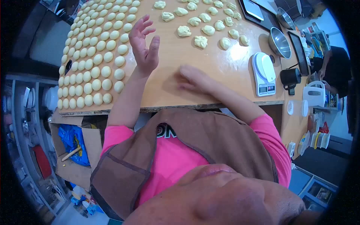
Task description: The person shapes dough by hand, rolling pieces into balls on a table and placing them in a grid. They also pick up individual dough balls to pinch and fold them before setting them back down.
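Note:
My left hand (144, 47) is raised above the wooden table (161, 90), fingers spread and nothing in it. It is nearest to the right edge of rows of smooth round dough balls (98, 59). Low over the table's front part, my right hand (193, 78) is smeared by motion, palm down. Its fingers are too blurred to read, and whatever lies under the palm is hidden. Beyond both hands, rough, lumpy dough pieces (201, 42) lie scattered across the far middle of the table.
A white kitchen scale (264, 73) stands to the right, with a metal bowl (279, 43) and a black mug (290, 77) beyond it. Dark trays (258, 15) lie at the far right. An open cardboard box (92, 140) sits below the left edge. Another person (333, 71) stands at right.

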`<state>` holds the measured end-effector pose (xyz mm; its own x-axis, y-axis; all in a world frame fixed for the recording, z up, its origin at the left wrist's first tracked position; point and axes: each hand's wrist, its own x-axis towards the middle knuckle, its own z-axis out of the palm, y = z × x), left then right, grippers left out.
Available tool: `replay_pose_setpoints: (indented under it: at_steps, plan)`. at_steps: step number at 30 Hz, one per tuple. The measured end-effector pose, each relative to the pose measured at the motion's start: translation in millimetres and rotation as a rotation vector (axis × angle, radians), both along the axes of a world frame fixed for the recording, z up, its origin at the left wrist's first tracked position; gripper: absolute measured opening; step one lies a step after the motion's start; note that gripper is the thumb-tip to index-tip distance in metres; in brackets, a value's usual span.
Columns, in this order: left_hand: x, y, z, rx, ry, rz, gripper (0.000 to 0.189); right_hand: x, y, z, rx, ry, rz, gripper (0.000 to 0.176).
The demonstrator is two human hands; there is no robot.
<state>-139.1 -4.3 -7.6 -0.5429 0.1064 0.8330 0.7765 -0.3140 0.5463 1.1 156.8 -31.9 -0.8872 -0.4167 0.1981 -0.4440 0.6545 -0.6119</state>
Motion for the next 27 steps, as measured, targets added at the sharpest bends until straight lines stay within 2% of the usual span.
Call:
replay_pose_setpoints:
  at_steps: [3,5,7,9,11,13,16,19,20,24,27]
  plan:
    - [-1.7,-2.5,3.9,0.037,-0.021,-0.004,0.054,23.9,36.1,-24.0,-0.008,0.091,0.036,0.023]
    - [0.9,-1.5,5.6,0.062,-0.101,-0.024,0.054,8.7,55.5,-20.4,0.051,0.130,0.019,0.019]
    - [2.9,1.1,2.0,0.031,-0.081,-0.028,0.054,-16.3,45.6,-5.8,0.044,0.164,-0.119,0.014]
    - [2.3,3.1,1.2,0.009,-0.044,-0.012,0.054,-26.1,27.7,-16.0,-0.036,0.125,-0.077,0.014]
    - [-1.4,-0.1,-0.6,-0.011,-0.024,0.012,0.054,-4.2,3.1,-13.9,-0.115,0.031,0.059,0.017]
    - [-2.4,-3.2,3.2,0.011,-0.043,0.015,0.054,13.7,22.9,-12.3,-0.121,-0.004,0.091,0.017]
    - [-0.2,0.5,4.4,0.036,-0.076,-0.006,0.054,5.5,57.6,-15.6,0.031,0.076,-0.029,0.016]
    - [1.0,3.0,-3.7,-0.009,-0.043,-0.024,0.055,-28.4,35.2,-10.9,-0.023,0.163,-0.064,0.015]
    - [-0.5,3.6,-4.8,-0.041,0.005,-0.012,0.055,-28.8,20.9,-20.9,-0.135,0.123,-0.047,0.016]
    - [-3.5,-0.7,-0.1,-0.020,-0.009,0.014,0.055,10.7,25.1,-10.3,-0.088,0.047,0.025,0.016]
    - [2.1,1.2,1.1,0.047,-0.100,-0.037,0.056,9.8,49.8,-17.3,-0.014,0.007,-0.067,0.017]
